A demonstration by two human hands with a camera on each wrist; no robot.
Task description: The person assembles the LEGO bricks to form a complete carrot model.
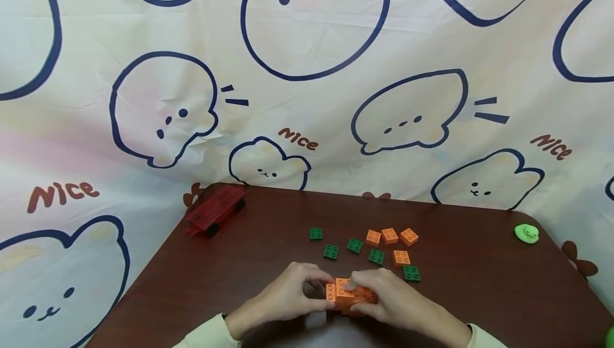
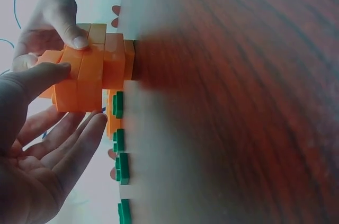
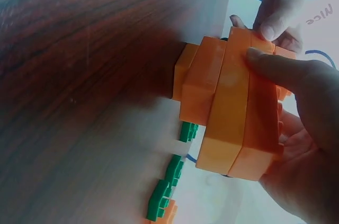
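A stepped build of stacked orange toy bricks point(image 1: 343, 299) stands near the front middle of the table, between both hands. My left hand point(image 1: 290, 293) holds its left end between thumb and fingers. In the left wrist view, the left thumb point(image 2: 50, 75) lies against the near side, with several fingers stretched out beneath. From the right, my right hand point(image 1: 395, 299) grips the build; its thumb point(image 3: 283, 68) presses the side of the upper layers in the right wrist view. The lower layers point(image 3: 204, 78) are narrower than those above. Part of the build is hidden behind the fingers.
Beyond the hands lie loose green bricks point(image 1: 355, 245) and loose orange bricks point(image 1: 389, 235), several of each. A red see-through toy car point(image 1: 218, 209) is at the back left of the brown table point(image 1: 479, 262). A small green duck-like toy point(image 1: 526, 233) sits far right. Behind hangs a printed cloth point(image 1: 326, 108).
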